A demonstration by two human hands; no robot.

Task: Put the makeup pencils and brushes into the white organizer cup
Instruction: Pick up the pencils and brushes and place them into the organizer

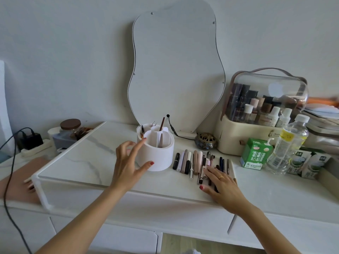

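The left hand (128, 162), fingers spread and empty, touches the white cup (156, 153) on the desk (82, 162); a few brushes already stand inside. Beside it, most pencils (194, 162) lie in a row, the right hand (222, 184) flat on them, gripping nothing.

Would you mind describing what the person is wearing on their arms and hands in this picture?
Both forearms are bare, with no sleeves in view. The left hand has red-painted fingernails and no ring, watch or bracelet that I can see. The right hand also has red nail polish where the nails show, and wears a gold ring on one finger. No gloves on either hand.
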